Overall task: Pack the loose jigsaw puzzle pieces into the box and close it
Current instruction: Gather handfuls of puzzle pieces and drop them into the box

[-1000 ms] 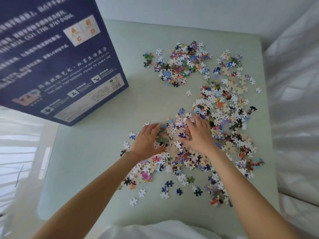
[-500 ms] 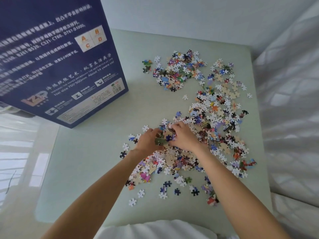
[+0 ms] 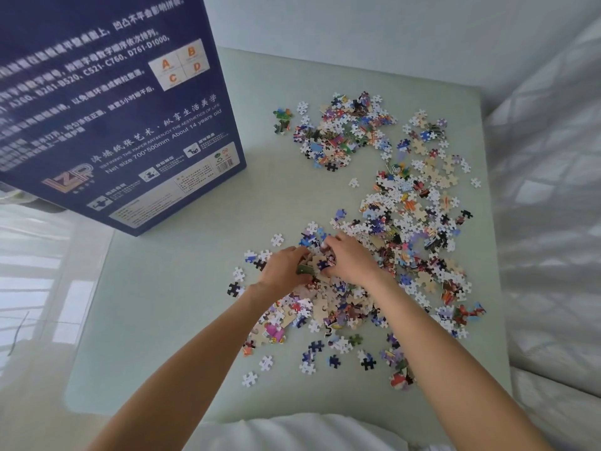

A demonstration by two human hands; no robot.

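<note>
Loose jigsaw pieces (image 3: 403,222) lie scattered over the right half of a pale green table (image 3: 182,288), with a separate heap (image 3: 341,131) at the back. A dark blue puzzle box (image 3: 107,102) with white print stands upright at the back left; its opening is out of sight. My left hand (image 3: 284,268) and my right hand (image 3: 349,260) are cupped together on the near heap, with the fingers of both curled round a bunch of pieces (image 3: 317,265) between them.
A white wall runs behind the table. White quilted fabric (image 3: 549,222) borders the table on the right. A pale glossy floor (image 3: 35,271) shows at the left. Scattered single pieces (image 3: 266,362) lie near the front edge.
Both hands have drawn closer together over the near heap, scooping pieces into a bunch between them. The box and the far heaps have not moved.
</note>
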